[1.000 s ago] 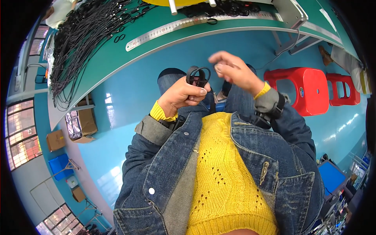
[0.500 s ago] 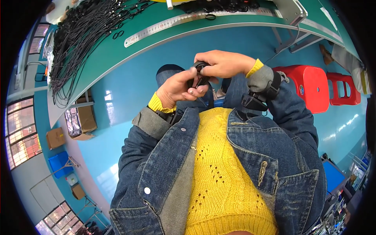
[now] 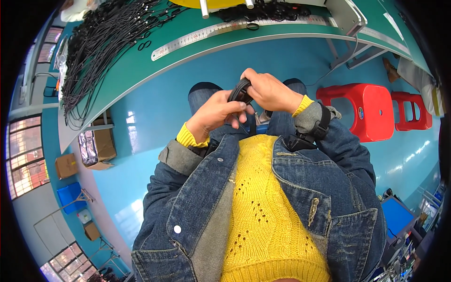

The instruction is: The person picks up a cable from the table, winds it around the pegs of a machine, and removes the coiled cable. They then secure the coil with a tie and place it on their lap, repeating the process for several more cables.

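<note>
Illumination bright and even. Daylight enters through windows [image 3: 23, 150] at 9 o'clock and again near 7 o'clock; panes slightly overexposed. Glossy blue floor [image 3: 155, 108] carries pale window reflections at about 10 o'clock and 8 o'clock, with a fainter sheen at 3 o'clock. Shadows soft and weak. Strong fisheye distortion: the worktop [image 3: 141, 70] edge bows; black vignette fills the corners. Centre sharp, rim detail softer.

The green tabletop [image 3: 141, 70] carries a bundle of black cords [image 3: 101, 42] at 10 o'clock and a long steel ruler [image 3: 235, 33] at 12 o'clock.
</note>
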Demonstrator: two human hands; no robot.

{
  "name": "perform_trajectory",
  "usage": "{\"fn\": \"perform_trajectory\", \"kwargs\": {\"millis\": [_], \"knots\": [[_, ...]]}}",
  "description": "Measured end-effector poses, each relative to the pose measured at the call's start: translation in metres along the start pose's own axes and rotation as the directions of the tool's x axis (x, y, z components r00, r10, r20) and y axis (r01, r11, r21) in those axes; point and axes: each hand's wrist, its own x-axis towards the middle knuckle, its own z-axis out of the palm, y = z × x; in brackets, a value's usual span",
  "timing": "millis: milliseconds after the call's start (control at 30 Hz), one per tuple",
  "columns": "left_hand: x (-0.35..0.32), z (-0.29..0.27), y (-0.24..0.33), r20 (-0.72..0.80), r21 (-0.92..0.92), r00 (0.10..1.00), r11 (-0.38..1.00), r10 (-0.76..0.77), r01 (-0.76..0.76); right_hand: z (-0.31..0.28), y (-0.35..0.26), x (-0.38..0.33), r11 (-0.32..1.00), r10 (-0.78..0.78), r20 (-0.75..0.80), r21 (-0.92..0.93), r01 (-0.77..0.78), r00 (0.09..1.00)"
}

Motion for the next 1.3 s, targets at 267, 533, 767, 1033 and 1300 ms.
{"fn": "perform_trajectory", "kwargs": {"millis": [267, 533, 767, 1033, 1300], "knots": [[0.006, 0.007, -0.034, -0.201, 0.482, 0.917, 0.85, 0.345, -0.214, 0.0, -0.008, 0.001, 0.996, -0.085, 0.113, 0.047, 0.08, 0.99], [-0.009, 0.012, -0.04, -0.279, 0.696, 0.821, 0.694, 0.498, -0.185, 0.038, -0.042, 0.013, 0.951, 0.052, -0.092, -0.298, -0.077, 0.994], [0.051, -0.031, -0.133, -0.257, 0.601, 0.87, 0.774, 0.421, -0.198, 0.088, 0.034, 0.039, 0.912, 0.035, 0.007, -0.409, -0.029, 0.999], [-0.055, -0.124, -0.022, -0.069, 0.326, 0.96, 0.904, -0.271, 0.278, 0.07, 0.012, 0.057, 0.563, 0.495, 0.669, 0.24, -0.791, 0.555], [-0.125, -0.403, 0.127, -0.734, 0.652, 0.039, 0.687, 0.678, 0.32, 0.07, 0.037, 0.034, 0.707, 0.422, 0.638, 0.214, -0.675, 0.644]]}}
